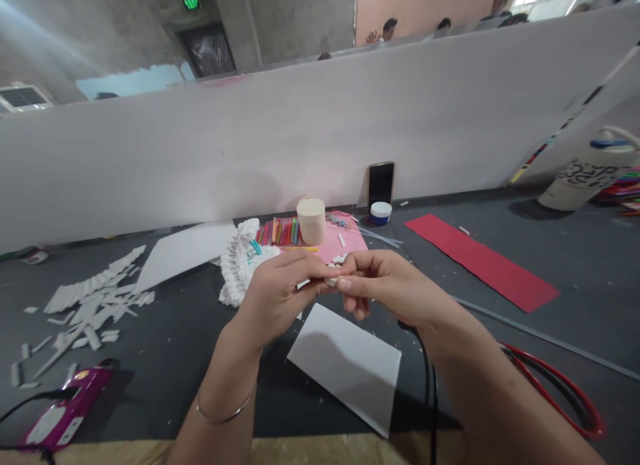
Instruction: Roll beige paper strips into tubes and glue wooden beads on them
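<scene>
My left hand (286,281) and my right hand (377,278) meet in the middle of the view. Both are closed, fingertips pinching one small white piece (331,280) between them; most of it is covered, so its kind is unclear. Beneath the hands lies a white sheet of card (347,365). Just beyond them is a pink sheet (355,239) with several small white bits on it. A ruffled white item (234,278) sits by my left hand. Behind it are a row of coloured sticks (278,231) and a cream cylindrical container (311,221).
White strips and scraps (95,298) spread at left, near a magenta device (70,408) with a cable. A red sheet (480,259), a metal ruler (545,348) and red-handled scissors (555,388) lie right. A phone (381,183) leans on the partition (280,131) behind a small jar (381,213).
</scene>
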Demonstrator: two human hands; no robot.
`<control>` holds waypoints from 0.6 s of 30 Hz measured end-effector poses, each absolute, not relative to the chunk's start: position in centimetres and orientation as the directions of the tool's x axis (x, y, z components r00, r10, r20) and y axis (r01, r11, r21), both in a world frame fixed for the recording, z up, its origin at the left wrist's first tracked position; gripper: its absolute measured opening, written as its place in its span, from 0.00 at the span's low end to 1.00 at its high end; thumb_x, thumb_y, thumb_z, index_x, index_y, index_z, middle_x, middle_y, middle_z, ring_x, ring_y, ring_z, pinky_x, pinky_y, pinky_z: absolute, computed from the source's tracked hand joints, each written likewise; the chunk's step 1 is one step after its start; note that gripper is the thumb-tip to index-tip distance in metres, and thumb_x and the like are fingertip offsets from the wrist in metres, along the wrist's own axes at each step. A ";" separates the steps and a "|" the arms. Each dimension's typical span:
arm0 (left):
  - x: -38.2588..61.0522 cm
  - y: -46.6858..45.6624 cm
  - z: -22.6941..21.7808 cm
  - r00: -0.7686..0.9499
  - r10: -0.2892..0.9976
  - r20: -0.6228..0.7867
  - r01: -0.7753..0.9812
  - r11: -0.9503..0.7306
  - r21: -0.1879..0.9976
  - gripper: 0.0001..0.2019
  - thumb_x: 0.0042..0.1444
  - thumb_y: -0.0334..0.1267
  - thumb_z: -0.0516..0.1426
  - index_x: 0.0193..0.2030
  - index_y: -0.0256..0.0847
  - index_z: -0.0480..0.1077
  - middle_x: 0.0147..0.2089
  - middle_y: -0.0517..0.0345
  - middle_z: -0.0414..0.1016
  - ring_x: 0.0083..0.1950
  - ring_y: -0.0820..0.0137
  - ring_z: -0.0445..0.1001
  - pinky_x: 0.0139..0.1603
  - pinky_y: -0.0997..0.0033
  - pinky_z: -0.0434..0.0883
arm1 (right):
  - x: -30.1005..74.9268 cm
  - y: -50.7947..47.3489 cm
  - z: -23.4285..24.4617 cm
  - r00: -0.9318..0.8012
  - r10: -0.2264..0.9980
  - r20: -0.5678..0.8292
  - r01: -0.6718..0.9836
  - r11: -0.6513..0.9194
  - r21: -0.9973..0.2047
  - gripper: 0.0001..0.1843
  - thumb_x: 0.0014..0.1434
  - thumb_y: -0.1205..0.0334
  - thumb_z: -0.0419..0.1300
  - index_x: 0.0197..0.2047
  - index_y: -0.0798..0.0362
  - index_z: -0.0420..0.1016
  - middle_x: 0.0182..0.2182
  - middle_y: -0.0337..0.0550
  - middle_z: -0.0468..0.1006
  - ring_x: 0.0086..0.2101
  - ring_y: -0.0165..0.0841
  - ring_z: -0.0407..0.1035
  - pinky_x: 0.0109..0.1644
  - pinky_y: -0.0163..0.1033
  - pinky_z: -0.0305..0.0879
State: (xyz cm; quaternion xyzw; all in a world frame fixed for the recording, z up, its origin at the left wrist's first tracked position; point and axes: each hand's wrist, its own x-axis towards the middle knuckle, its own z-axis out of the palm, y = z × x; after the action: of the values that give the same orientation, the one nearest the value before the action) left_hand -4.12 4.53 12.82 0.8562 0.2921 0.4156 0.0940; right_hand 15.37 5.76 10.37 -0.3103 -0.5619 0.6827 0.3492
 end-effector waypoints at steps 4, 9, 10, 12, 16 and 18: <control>-4.1 4.8 12.4 0.493 0.556 0.669 0.447 -0.822 0.353 0.03 0.58 0.32 0.60 0.37 0.41 0.75 0.33 0.58 0.78 0.35 0.73 0.75 0.37 0.73 0.72 | 15.7 5.9 10.4 -0.568 0.823 -0.028 -0.100 -0.102 -0.990 0.15 0.52 0.52 0.68 0.29 0.55 0.72 0.22 0.38 0.78 0.20 0.24 0.70 0.25 0.30 0.68; -4.3 5.2 11.9 0.459 0.553 0.695 0.437 -0.822 0.366 0.04 0.58 0.32 0.60 0.39 0.42 0.76 0.34 0.58 0.79 0.36 0.72 0.76 0.38 0.73 0.73 | 16.0 6.1 10.4 -0.604 0.797 -0.002 -0.109 -0.085 -0.990 0.14 0.55 0.52 0.66 0.32 0.55 0.73 0.26 0.40 0.80 0.23 0.25 0.73 0.28 0.31 0.70; -4.3 5.2 11.9 0.457 0.552 0.697 0.428 -0.824 0.372 0.04 0.57 0.32 0.60 0.39 0.42 0.76 0.34 0.58 0.79 0.36 0.72 0.76 0.37 0.73 0.73 | 16.0 6.1 10.4 -0.606 0.795 0.006 -0.112 -0.078 -0.991 0.14 0.55 0.52 0.66 0.32 0.55 0.73 0.26 0.40 0.80 0.24 0.25 0.73 0.28 0.31 0.71; -4.4 5.3 12.0 0.460 0.550 0.697 0.420 -0.827 0.375 0.04 0.57 0.32 0.60 0.39 0.42 0.76 0.34 0.58 0.79 0.36 0.72 0.77 0.37 0.73 0.74 | 16.0 6.1 10.5 -0.600 0.800 0.016 -0.111 -0.063 -0.992 0.15 0.54 0.52 0.66 0.32 0.55 0.73 0.27 0.40 0.81 0.24 0.26 0.74 0.28 0.31 0.71; -4.5 5.3 12.0 0.496 0.521 0.694 0.458 -0.837 0.300 0.05 0.58 0.31 0.59 0.40 0.42 0.76 0.36 0.57 0.79 0.38 0.72 0.77 0.39 0.73 0.74 | 15.9 5.7 11.0 -0.556 0.831 0.027 -0.084 -0.024 -0.996 0.15 0.54 0.51 0.66 0.31 0.55 0.73 0.27 0.40 0.81 0.24 0.26 0.74 0.28 0.31 0.72; -4.4 5.2 12.0 0.524 0.485 0.701 0.492 -0.843 0.216 0.05 0.59 0.31 0.59 0.41 0.41 0.75 0.37 0.56 0.79 0.40 0.71 0.77 0.40 0.72 0.73 | 15.8 5.5 11.1 -0.536 0.844 0.026 -0.066 -0.011 -0.998 0.15 0.54 0.51 0.66 0.31 0.55 0.73 0.27 0.40 0.81 0.24 0.26 0.74 0.28 0.32 0.72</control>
State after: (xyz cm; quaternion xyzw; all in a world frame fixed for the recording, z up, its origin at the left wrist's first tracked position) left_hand -4.42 5.18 11.99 0.8728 0.2798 0.3999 -0.0046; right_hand 15.76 5.45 11.10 -0.3213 -0.6049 0.6343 0.3586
